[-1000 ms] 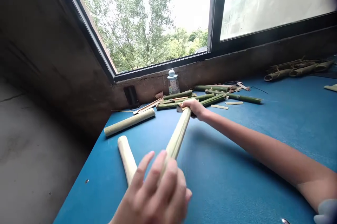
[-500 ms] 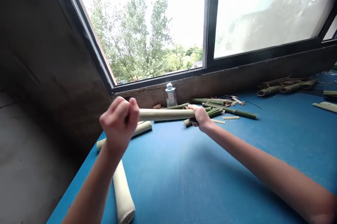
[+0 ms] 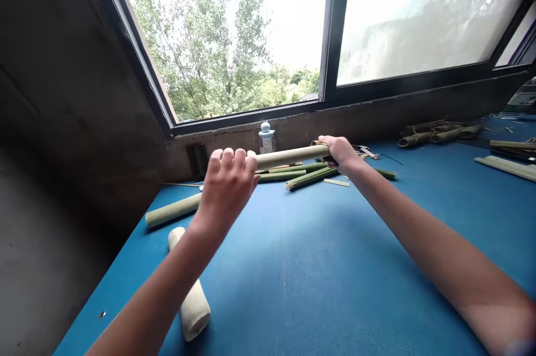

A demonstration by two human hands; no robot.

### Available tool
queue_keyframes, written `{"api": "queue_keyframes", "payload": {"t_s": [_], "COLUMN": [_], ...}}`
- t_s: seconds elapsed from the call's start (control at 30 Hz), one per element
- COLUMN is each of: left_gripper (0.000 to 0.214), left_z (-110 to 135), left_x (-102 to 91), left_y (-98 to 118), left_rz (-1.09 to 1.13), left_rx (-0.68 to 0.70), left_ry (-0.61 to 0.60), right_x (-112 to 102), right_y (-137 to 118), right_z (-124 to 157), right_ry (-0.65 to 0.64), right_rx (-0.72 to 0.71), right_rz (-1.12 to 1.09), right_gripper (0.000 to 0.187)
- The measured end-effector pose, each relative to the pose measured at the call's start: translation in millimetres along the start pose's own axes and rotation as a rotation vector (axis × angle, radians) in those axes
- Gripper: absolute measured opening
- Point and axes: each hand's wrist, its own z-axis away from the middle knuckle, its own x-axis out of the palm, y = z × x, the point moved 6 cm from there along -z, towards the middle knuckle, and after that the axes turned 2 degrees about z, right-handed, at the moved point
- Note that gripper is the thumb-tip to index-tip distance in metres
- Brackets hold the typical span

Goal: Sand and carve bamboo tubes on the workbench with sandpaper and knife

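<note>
The person's left hand (image 3: 228,188) and right hand (image 3: 341,154) are both grasping a pale bamboo tube (image 3: 288,156), holding it level near the far edge of a blue counter (image 3: 293,289). The left hand is clenching the near end, its fingers curling over the top, while the right hand is gripping the other end. Just beyond the tube, green bamboo strips (image 3: 310,178) are lying in a loose pile. A small plastic bottle (image 3: 267,141) is standing at the counter's far edge against a concrete ledge (image 3: 368,121). Toward the left edge, a green-tinged bamboo tube (image 3: 171,211) and a peeled white bamboo piece (image 3: 193,306) are lying apart. Tied bamboo sections (image 3: 435,134) are resting near the far right corner, below a dark-framed window (image 3: 330,38).
</note>
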Motion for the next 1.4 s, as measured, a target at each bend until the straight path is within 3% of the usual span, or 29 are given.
{"api": "queue_keyframes", "payload": {"t_s": [0.07,0.2,0.27,0.33,0.4,0.43,0.5,0.53,0.57,0.6,0.63,0.7,0.77,0.87,0.93,1.03,1.13,1.23,1.3,1.4], "left_gripper": [0.033,0.022,0.020,0.016,0.012,0.018,0.030,0.034,0.034,0.033,0.031,0.027,0.034,0.038,0.033,0.031,0.032,0.034,0.037,0.044], "left_z": [5,14,14,11,10,13,24,31,35,33,28,14,10,11,13,15,14,16,22,36], "left_x": [19.9,47.2,38.8,18.7,0.2,-4.2,-4.1,-2.7,0.4,5.4,10.1,10.6,3.8,-3.7,-3.3,1.1,-3.3,-12.8,-17.3,-21.4], "left_y": [15,24,16,4,-5,-4,4,9,13,14,13,8,8,14,15,10,3,2,3,7], "left_rz": [-0.001,0.114,0.150,0.207,0.448,0.683,1.140,1.285,1.334,1.268,1.122,0.730,0.381,-0.003,-0.128,-0.037,0.273,0.741,1.029,1.274], "left_rx": [-0.055,-0.078,-0.081,-0.082,-0.050,-0.009,0.014,0.025,0.032,0.043,0.052,0.008,-0.066,-0.119,-0.121,-0.160,-0.216,-0.199,-0.167,-0.094], "left_ry": [-0.124,-0.249,-0.257,-0.262,-0.343,-0.461,-0.828,-0.989,-1.072,-1.032,-0.885,-0.459,-0.146,0.032,0.006,-0.153,-0.302,-0.483,-0.670,-0.960], "right_x": [3,5,2,-3,-7,-9,-13,-15,-15,-15,-13,-11,-11,-10,-5,0,-1,-6,-8,-11], "right_y": [-3,-39,-67,-94,-118,-128,-139,-141,-141,-139,-136,-124,-107,-80,-73,-82,-105,-128,-139,-145], "right_z": [4,32,52,75,103,118,143,150,153,152,146,123,92,59,52,64,87,118,141,169], "right_ry": [0.034,0.176,0.261,0.331,0.395,0.425,0.472,0.480,0.475,0.460,0.447,0.421,0.409,0.364,0.321,0.304,0.357,0.479,0.588,0.764], "right_rx": [-0.061,-0.291,-0.435,-0.589,-0.773,-0.882,-1.073,-1.139,-1.181,-1.201,-1.200,-1.096,-0.891,-0.607,-0.531,-0.581,-0.709,-0.904,-1.030,-1.151], "right_rz": [0.076,0.210,0.245,0.259,0.230,0.191,0.066,0.009,-0.022,-0.017,0.023,0.141,0.179,0.125,0.129,0.168,0.145,0.048,0.049,0.016], "right_gripper": [0.020,0.048,0.050,0.049,0.048,0.046,0.042,0.041,0.041,0.042,0.044,0.046,0.047,0.048,0.050,0.050,0.046,0.040,0.042,0.049]}}
